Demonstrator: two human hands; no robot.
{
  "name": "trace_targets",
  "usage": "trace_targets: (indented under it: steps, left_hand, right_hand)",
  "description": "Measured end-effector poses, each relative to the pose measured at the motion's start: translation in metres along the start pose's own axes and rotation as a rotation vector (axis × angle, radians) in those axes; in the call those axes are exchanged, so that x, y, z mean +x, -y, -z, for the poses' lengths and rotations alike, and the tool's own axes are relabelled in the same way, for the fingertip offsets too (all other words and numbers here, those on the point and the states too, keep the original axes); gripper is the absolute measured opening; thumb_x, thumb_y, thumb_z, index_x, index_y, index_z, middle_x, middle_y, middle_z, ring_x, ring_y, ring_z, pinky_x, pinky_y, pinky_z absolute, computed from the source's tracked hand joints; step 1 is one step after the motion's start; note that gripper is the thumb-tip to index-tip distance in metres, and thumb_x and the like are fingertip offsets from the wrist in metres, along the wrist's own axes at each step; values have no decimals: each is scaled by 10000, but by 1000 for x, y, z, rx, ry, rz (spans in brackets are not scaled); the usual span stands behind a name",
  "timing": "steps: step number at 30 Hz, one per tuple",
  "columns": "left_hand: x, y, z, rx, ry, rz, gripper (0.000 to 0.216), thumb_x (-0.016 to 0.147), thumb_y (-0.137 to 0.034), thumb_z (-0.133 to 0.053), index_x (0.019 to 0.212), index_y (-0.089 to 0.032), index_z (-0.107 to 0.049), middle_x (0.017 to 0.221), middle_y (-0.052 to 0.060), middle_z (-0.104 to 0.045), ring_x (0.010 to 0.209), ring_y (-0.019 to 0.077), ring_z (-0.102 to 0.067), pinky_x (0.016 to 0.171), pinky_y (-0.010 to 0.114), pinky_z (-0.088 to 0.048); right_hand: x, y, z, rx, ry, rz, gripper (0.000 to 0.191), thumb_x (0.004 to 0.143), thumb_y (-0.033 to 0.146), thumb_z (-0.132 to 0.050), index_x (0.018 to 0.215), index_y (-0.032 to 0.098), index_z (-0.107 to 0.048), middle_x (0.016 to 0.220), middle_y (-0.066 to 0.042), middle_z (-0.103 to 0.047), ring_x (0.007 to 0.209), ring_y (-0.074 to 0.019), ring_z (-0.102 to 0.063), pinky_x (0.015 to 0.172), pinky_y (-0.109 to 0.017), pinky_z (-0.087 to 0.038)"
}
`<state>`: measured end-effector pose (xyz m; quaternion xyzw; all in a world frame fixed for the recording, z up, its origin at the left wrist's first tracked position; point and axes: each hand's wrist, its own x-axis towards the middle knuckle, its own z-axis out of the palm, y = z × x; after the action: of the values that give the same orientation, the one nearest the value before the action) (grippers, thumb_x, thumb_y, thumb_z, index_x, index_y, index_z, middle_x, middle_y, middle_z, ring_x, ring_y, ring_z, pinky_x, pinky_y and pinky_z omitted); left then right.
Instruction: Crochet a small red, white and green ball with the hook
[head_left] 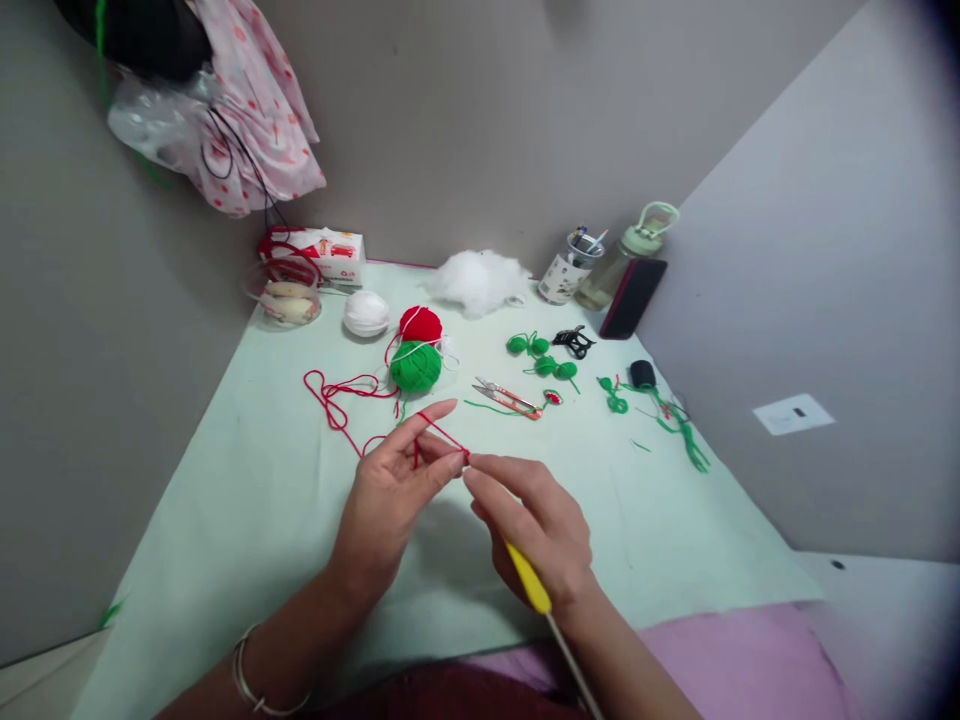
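Observation:
My left hand pinches red yarn, which runs taut over the raised index finger to the fingertips. My right hand is closed around a crochet hook with a yellow handle; its metal shaft sticks out back toward my wrist. Both sets of fingertips meet at a small bit of red yarn work, mostly hidden by the fingers. Loose red strands trail left across the table toward a red yarn ball. In front of that ball sits a green yarn ball.
Beyond my hands lie orange-handled thread snips, green crocheted pieces and a black claw clip. White stuffing, a white yarn ball, a pen cup, a bottle and a leaning phone line the back.

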<state>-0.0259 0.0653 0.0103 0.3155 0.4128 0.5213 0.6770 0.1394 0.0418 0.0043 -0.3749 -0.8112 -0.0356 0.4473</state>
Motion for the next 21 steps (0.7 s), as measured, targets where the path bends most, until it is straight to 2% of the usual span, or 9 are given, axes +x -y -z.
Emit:
trace_targets:
  steps: [3,5,7,9,12,14,18,21]
  left_hand:
    - [1,-1,-1,-91,37,64,564,801,-261,-914,1338,-231,-744,763,-34,-683,749,121,-637,789,254,-524]
    - [2,-2,-1,-189,79,164,574,801,-271,-913,1347,-217,-742,788,-19,-695,746,116,-637,782,248,-527]
    - [3,-3,0,-297,115,288,538,783,-277,-920,1293,-179,-775,833,10,-711,759,114,-634,791,249,-535]
    - [5,-4,1,-360,124,351,469,765,-247,-924,1210,-148,-812,861,28,-715,757,105,-620,795,243,-538]
    - [5,-5,2,-331,121,290,388,782,-203,-902,1161,-164,-834,811,4,-685,725,96,-604,786,241,-526]
    - [4,-4,0,-269,138,218,387,796,-211,-892,1179,-205,-832,787,-13,-670,732,107,-613,800,258,-520]
    - [1,-1,-3,-159,163,133,384,809,-240,-885,1189,-245,-833,830,-12,-681,788,126,-627,841,281,-506]
    - [2,2,-4,-133,132,127,370,815,-263,-890,1181,-242,-835,843,-12,-686,791,121,-625,856,281,-498]
  right_hand:
    - [0,-3,-5,-87,-7,58,460,1005,60,-567,1410,250,-671,1132,-101,-804,1001,-213,-789,832,-326,-666]
    - [0,-3,-7,-105,-13,44,457,1000,67,-586,1383,289,-696,1113,-79,-797,988,-216,-785,819,-337,-669]
    - [2,-2,-6,-32,-38,-34,419,996,76,-612,1325,307,-730,1081,-68,-787,958,-213,-779,779,-337,-666]
    - [4,-2,-3,156,-95,-181,349,1012,88,-592,1244,290,-759,1006,-58,-779,893,-200,-763,742,-336,-655]
    - [8,-4,0,540,-204,-465,254,1045,138,-562,1110,262,-774,862,-25,-745,739,-170,-716,674,-331,-628]
    - [11,-6,-2,703,-236,-569,200,1050,198,-591,1047,255,-783,859,-22,-744,708,-162,-700,640,-324,-613]
    - [14,-7,-9,686,-240,-540,163,1028,216,-651,1030,262,-808,973,-50,-803,836,-184,-737,675,-318,-625]
    - [10,-4,-10,611,-211,-486,233,1030,144,-624,1105,283,-795,955,-37,-794,793,-166,-732,678,-312,-634]
